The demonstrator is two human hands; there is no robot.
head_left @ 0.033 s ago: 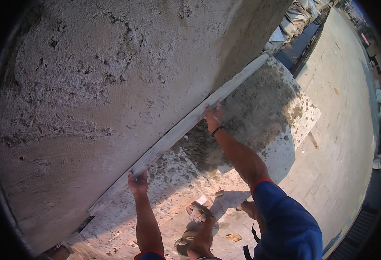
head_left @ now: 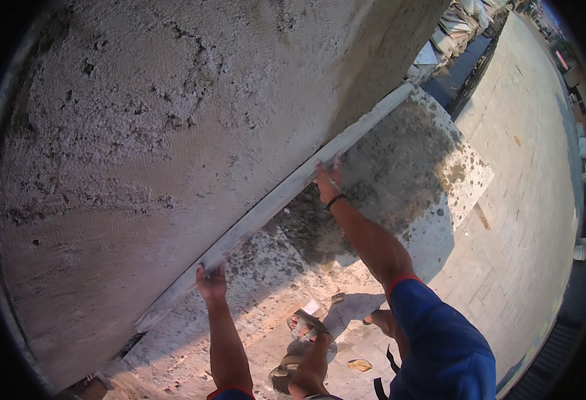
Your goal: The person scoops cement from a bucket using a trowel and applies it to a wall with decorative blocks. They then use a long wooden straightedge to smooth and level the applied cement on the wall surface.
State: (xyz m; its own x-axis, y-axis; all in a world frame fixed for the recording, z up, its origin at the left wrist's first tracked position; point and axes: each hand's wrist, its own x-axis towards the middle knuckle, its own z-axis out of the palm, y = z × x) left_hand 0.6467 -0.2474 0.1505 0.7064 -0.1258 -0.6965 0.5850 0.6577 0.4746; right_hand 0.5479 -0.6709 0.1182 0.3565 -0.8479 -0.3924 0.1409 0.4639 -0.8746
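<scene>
A long, straight, pale board [head_left: 264, 212], smeared with mortar, runs diagonally from lower left to upper right along a rough plastered wall [head_left: 239, 87]. Its far edge lies close against the wall's surface. My left hand [head_left: 213, 283] grips the board toward its lower end, thumb and fingers closed on its near edge. Farther up, about two-thirds along, my right hand [head_left: 327, 183] is likewise closed on it; a dark band circles that wrist. The fingertips of both hands are partly hidden by the board. Coarse pitted plaster covers the wall's upper left; smoother plaster lies nearer the board.
Mortar-spattered sheets [head_left: 433, 173] lie on the ground along the wall's foot. My sandalled foot [head_left: 306, 323] stands on rubble-strewn ground beside a dark rounded object [head_left: 283, 377]. Beyond the sheets runs pale paving [head_left: 519, 153]. Stacked scrap [head_left: 456, 30] sits at the wall's far end.
The wall's pitted patches appear very slightly farther right in the picture. My hands and the board keep the same place in view.
</scene>
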